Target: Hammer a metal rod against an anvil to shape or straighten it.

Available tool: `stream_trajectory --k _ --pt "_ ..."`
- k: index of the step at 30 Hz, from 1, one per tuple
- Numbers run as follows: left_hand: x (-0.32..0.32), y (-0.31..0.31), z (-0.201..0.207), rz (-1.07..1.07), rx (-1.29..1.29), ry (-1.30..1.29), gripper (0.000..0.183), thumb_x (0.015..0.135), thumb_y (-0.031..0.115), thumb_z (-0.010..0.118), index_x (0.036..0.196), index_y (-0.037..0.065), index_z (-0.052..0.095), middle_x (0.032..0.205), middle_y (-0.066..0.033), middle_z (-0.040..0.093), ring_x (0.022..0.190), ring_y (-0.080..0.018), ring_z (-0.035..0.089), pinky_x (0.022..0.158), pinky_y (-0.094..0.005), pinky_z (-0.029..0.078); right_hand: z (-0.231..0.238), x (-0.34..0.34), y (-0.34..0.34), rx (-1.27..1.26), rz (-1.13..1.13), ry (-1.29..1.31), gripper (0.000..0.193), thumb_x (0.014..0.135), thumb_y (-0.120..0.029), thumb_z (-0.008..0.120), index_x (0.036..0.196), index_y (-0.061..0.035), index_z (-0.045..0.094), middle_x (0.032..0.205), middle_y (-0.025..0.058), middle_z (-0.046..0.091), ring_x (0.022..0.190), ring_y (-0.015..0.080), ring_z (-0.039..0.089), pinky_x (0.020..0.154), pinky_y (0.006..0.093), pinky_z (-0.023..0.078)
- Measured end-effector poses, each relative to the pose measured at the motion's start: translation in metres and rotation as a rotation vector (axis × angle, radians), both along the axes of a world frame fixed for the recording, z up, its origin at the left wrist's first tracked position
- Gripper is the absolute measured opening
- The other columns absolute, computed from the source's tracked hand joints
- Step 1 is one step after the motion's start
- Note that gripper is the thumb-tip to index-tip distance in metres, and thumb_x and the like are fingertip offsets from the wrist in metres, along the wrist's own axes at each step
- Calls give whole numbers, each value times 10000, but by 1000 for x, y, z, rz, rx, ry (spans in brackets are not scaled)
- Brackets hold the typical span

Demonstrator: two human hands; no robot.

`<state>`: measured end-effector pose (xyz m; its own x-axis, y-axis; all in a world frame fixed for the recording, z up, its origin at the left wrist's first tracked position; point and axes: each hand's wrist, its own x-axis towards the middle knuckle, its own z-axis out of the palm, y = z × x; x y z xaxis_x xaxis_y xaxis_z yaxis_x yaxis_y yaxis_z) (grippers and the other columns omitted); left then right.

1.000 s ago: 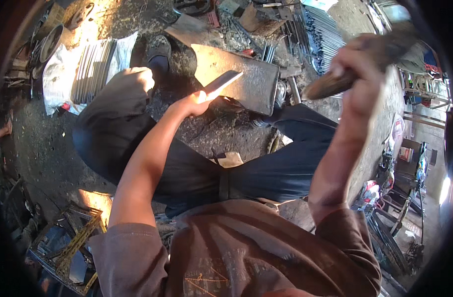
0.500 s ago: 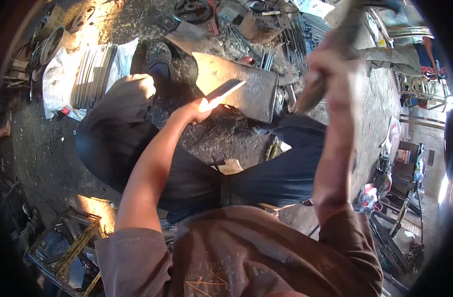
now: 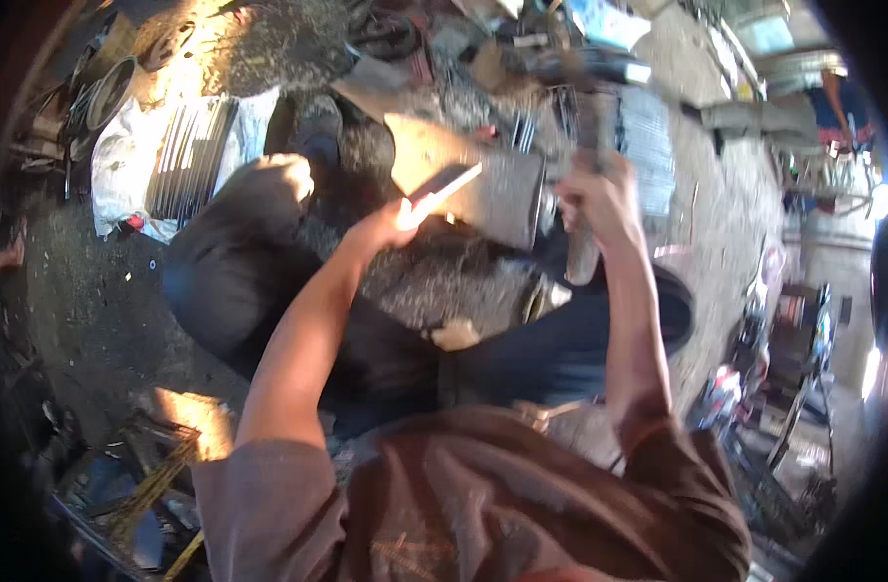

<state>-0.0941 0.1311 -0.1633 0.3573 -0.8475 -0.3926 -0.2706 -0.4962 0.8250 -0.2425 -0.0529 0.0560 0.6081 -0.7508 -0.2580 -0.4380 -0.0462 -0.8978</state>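
Observation:
My left hand is closed around one end of a flat metal blade. The blade slants up to the right over a worn, brownish metal plate lying between my legs. My right hand grips a hammer by its thick handle, whose butt sticks out below the fist. The dark hammer head is smeared by motion, up and to the right of the plate. Hammer and blade are apart.
To the left, a row of long metal strips lies on a white sack. More stacked strips lie beyond my right hand. A dark wheel-like ring is at the back. A person in grey trousers is at the far right.
My right hand has swung left and slightly down with the hammer, from the upper right. My left hand still holds the blade over the plate, with little shift.

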Motion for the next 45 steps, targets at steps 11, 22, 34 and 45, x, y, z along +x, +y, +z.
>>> stream_trajectory --k 11,22,34,45 --pt "-1 -10 28 -88 246 -121 655 1013 470 216 1182 -45 585 1059 -307 625 994 -428 624 814 -485 510 -102 -22 9 -238 62 464 251 706 -136 716 837 58 625 803 153 653 783 187 645 677 375 518" --pt "2 4 8 47 306 -1 691 995 563 209 1216 21 576 1130 -316 576 1108 -444 556 917 -473 449 95 2 -22 -519 240 -644 79 786 22 569 856 -11 582 768 112 578 704 183 584 701 358 458" --pt "-2 -2 -24 -115 79 -419 456 1005 316 291 1428 181 393 1032 -246 640 914 -425 635 811 -485 510 18 12 -38 -132 2 -133 110 756 -13 627 659 16 670 577 78 605 469 139 563 444 291 410" --pt "-9 -4 -1 165 204 -173 742 1011 488 156 954 -28 685 1002 -306 639 1023 -461 597 930 -492 463 -141 -51 19 -269 106 383 308 651 -71 745 901 63 625 676 112 640 570 210 605 526 348 491"
